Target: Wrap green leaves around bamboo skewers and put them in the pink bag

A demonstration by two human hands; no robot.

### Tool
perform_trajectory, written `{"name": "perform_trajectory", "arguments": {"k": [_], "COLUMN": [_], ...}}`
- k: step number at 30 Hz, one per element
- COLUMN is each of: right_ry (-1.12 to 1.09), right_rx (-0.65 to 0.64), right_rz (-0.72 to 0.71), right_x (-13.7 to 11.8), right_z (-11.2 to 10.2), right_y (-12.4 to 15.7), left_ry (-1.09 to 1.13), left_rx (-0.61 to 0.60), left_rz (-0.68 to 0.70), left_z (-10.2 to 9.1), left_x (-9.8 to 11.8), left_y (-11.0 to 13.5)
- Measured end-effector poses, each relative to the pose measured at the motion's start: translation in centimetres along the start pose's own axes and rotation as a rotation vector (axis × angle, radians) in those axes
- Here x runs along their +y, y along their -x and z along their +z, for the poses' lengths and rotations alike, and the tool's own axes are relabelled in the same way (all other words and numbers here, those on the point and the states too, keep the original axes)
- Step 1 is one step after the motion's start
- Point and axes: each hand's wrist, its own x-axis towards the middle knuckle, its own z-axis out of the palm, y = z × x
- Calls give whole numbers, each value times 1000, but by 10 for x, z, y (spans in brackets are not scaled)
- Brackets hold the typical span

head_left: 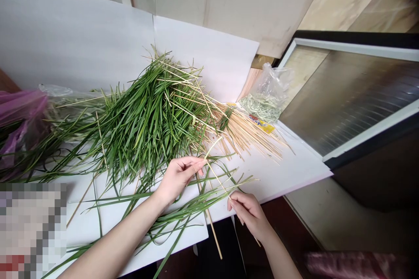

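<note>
My left hand (178, 179) pinches a thin wooden skewer (216, 178) at its fingertips, above loose green grass blades. Lower down, my right hand (248, 214) holds the same skewer and seems to catch a grass blade (209, 200) against it. A large heap of long grass blades (147, 117) lies on the white board (278, 178) beyond my left hand. A bundle of pale wooden skewers (248, 133) fans out from under the heap's right side. Another loose skewer (209, 222) overhangs the board's front edge.
A clear plastic bag of pale dried leaves (266, 96) sits behind the skewers, near a yellow label (262, 124). Purple plastic wrapping (19, 117) lies at the left. A metal-and-glass panel (353, 96) stands to the right. A pixelated patch covers the lower left corner.
</note>
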Motion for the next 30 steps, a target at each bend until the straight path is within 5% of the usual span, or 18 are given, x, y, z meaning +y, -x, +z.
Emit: {"name": "perform_trajectory", "arguments": {"k": [10,19,30], "right_ry": [57,110,95], "right_rx": [-13,-20,-25], "right_rz": [0,-15,-19], "right_x": [-1,-2,-3], "right_z": [0,0,2], "right_y": [-1,-1,-2], "left_ry": [42,31,-91], "left_rx": [111,74,-153], "left_rz": [18,48,29], "left_z": [-1,-1,13], "left_x": [2,1,-9], "left_y": [-2,0,6]}}
